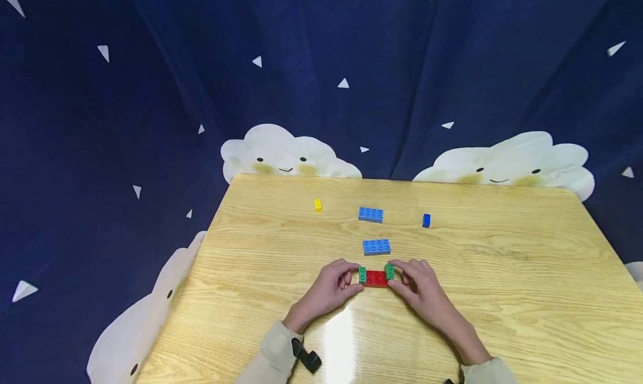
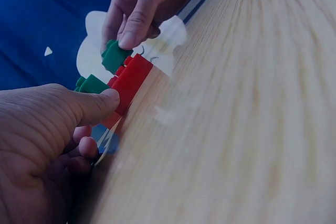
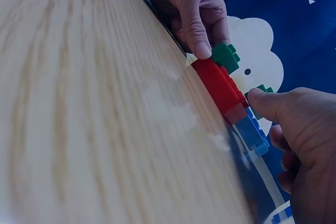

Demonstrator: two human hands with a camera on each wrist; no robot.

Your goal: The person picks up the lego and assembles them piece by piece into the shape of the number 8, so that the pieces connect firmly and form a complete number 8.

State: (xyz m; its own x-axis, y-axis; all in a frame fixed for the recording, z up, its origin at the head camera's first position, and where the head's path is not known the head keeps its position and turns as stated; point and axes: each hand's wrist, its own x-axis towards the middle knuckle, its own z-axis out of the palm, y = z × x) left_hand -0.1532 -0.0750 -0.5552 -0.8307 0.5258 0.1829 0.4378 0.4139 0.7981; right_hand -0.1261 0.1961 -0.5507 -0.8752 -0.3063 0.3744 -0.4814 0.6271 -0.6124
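Observation:
A red brick (image 1: pixel 376 279) with studs on top lies on the table between the two hands. One small green brick (image 1: pixel 362 276) sits on its left end, and my left hand (image 1: pixel 329 289) pinches that end between thumb and index finger. My right hand (image 1: pixel 427 294) pinches a second small green brick (image 1: pixel 389 271) over the red brick's right end. In the left wrist view this second green brick (image 2: pixel 115 56) is tilted and stands a little above the red studs. The right thumb hides part of it in the right wrist view.
A blue brick (image 1: pixel 376 247) lies just beyond the red one, with another blue brick (image 1: pixel 370 215) farther back. Towards the table's far edge are a small yellow brick (image 1: pixel 318 205) and a small dark blue brick (image 1: pixel 426 221). A dark blue curtain (image 1: pixel 311 66) hangs behind the wooden table (image 1: pixel 527 294).

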